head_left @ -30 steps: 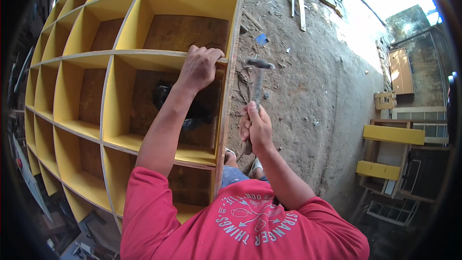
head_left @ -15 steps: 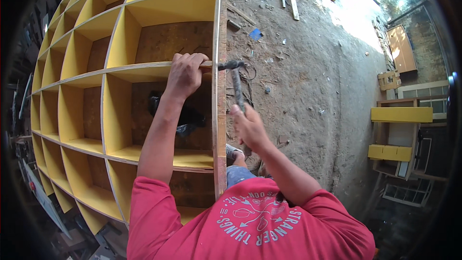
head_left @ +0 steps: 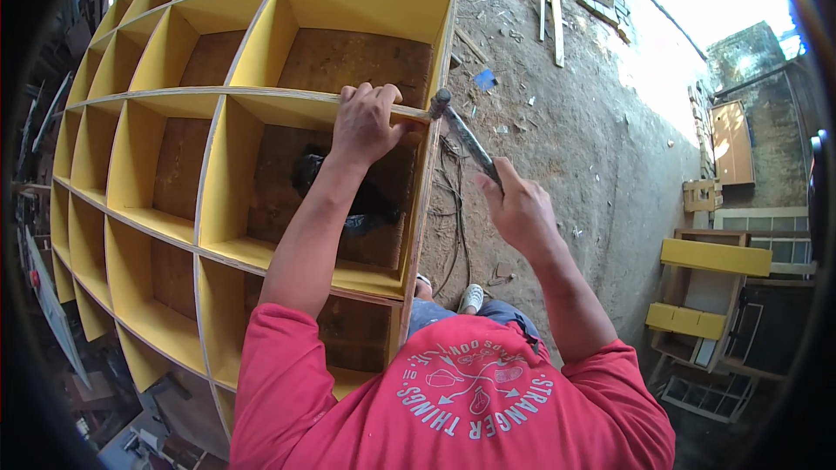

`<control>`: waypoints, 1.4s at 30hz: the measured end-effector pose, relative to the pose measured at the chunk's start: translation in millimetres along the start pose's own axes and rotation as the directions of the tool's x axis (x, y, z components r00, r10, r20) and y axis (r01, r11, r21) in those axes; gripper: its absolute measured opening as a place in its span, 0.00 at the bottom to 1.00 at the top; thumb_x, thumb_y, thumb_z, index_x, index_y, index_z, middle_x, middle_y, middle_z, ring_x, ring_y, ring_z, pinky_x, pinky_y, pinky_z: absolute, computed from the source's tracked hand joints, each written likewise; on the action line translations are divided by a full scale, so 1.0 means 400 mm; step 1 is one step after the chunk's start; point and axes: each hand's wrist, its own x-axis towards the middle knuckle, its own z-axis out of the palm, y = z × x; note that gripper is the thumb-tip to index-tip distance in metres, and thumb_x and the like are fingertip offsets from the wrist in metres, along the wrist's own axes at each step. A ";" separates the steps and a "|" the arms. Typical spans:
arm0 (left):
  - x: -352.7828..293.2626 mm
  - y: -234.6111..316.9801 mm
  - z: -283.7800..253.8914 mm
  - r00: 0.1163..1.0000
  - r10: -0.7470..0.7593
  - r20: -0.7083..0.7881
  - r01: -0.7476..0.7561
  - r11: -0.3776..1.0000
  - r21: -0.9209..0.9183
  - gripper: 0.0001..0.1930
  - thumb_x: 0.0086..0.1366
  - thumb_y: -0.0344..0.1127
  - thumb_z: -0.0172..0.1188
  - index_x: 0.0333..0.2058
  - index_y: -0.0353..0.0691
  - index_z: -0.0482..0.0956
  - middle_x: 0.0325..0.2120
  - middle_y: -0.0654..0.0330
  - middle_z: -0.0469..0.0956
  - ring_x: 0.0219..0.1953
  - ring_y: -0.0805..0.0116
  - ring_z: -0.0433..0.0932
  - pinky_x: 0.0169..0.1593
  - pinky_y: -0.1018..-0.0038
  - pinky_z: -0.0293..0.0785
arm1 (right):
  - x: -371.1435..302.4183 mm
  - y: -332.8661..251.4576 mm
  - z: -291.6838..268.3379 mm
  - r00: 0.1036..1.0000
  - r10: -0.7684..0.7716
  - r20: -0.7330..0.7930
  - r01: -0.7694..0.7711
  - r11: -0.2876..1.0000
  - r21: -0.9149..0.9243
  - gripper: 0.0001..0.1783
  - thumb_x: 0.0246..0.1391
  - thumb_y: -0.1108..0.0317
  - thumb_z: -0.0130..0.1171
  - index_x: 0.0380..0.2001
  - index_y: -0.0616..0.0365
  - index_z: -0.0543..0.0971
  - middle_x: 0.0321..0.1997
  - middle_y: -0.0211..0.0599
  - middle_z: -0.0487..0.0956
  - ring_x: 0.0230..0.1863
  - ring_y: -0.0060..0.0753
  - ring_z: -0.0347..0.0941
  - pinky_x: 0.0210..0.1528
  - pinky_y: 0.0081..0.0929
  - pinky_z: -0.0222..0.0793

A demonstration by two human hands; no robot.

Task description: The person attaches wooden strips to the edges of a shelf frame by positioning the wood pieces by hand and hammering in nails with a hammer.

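Note:
A large yellow shelf unit (head_left: pixel 299 97) with a grid of compartments and bare plywood edges fills the left side. My left hand (head_left: pixel 366 126) grips the edge of one of its divider boards, close to where that board meets the outer side board (head_left: pixel 421 209). In my right hand (head_left: pixel 521 213) is a hammer (head_left: pixel 471 144), held by the handle and tilted. Its head is at the outer face of the side board, level with the divider; I cannot tell if it touches. Below my left hand, a crumpled dark thing (head_left: pixel 373 207) lies inside a compartment, partly hidden by my forearm.
Dirt floor (head_left: pixel 575 148) with scattered scraps, a blue piece (head_left: pixel 485 79) and thin cords (head_left: pixel 459 209) lies right of the unit. Wood strips (head_left: pixel 555 22) lie farther off. At the right stands a cabinet with yellow panels (head_left: pixel 716 257), near a leaning brown board (head_left: pixel 732 144).
The view has shifted, so the shelf unit appears turned and farther right. My right hand and the hammer handle have swung outward to the right; my left hand still grips the divider.

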 end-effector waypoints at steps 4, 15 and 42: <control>0.002 0.019 -0.039 1.000 -0.005 0.028 0.007 0.998 -0.058 0.21 0.58 0.55 0.74 0.39 0.46 0.82 0.35 0.60 0.84 0.42 0.58 0.78 0.53 0.62 0.64 | 0.026 0.014 -0.059 0.994 0.091 0.054 -0.097 0.989 0.114 0.21 0.73 0.49 0.57 0.51 0.56 0.80 0.23 0.48 0.80 0.27 0.55 0.81 0.33 0.48 0.72; 0.064 0.068 -0.040 0.954 -0.255 0.160 0.233 0.962 0.142 0.35 0.59 0.75 0.64 0.27 0.42 0.86 0.31 0.54 0.85 0.41 0.53 0.79 0.55 0.58 0.63 | 0.242 0.194 -0.037 0.997 0.012 0.070 -0.059 0.700 0.712 0.24 0.74 0.53 0.59 0.58 0.63 0.80 0.23 0.19 0.71 0.21 0.11 0.64 0.23 0.18 0.59; 0.391 -0.238 0.357 0.423 -0.631 0.651 0.615 0.727 0.305 0.14 0.71 0.36 0.57 0.51 0.44 0.86 0.48 0.51 0.88 0.50 0.52 0.88 0.53 0.57 0.83 | 1.162 0.038 0.055 0.724 -0.653 0.221 0.206 0.511 0.834 0.26 0.67 0.66 0.67 0.61 0.71 0.73 0.23 0.18 0.71 0.24 0.07 0.60 0.28 0.12 0.51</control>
